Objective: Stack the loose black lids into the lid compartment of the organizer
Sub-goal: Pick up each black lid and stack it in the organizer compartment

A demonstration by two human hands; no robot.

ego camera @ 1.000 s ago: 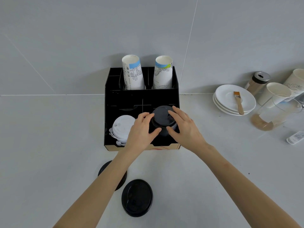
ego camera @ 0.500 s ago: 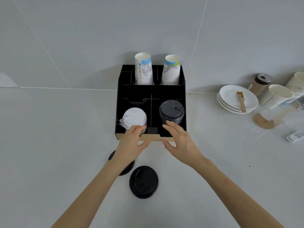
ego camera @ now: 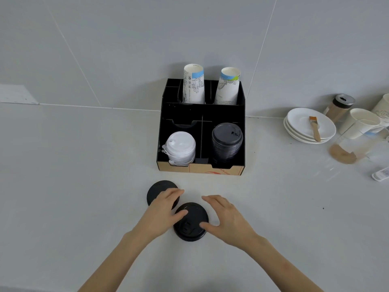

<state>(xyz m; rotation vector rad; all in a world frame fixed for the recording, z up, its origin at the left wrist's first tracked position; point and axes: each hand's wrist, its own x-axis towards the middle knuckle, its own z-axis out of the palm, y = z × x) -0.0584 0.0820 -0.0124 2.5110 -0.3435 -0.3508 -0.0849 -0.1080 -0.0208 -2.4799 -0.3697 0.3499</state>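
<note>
Two loose black lids lie on the counter in front of the black organizer (ego camera: 202, 168). The nearer lid (ego camera: 192, 219) sits between my hands: my left hand (ego camera: 163, 211) touches its left edge with the thumb, my right hand (ego camera: 226, 220) touches its right edge. Both hands have fingers apart and grip nothing. The farther lid (ego camera: 156, 191) is partly hidden under my left fingers. A stack of black lids (ego camera: 227, 141) fills the organizer's front right compartment; a stack of white lids (ego camera: 180, 147) fills the front left.
Two paper cup stacks (ego camera: 194, 85) stand in the organizer's back compartments against the wall. To the right are white saucers (ego camera: 303, 129) with a brush (ego camera: 315, 127), a shaker jar (ego camera: 339, 106), paper cups (ego camera: 357, 123) and a glass pitcher (ego camera: 355, 144).
Both hands left the black stack in the organizer and pulled back toward me, down to the loose lids on the counter. The stack stays in its compartment.
</note>
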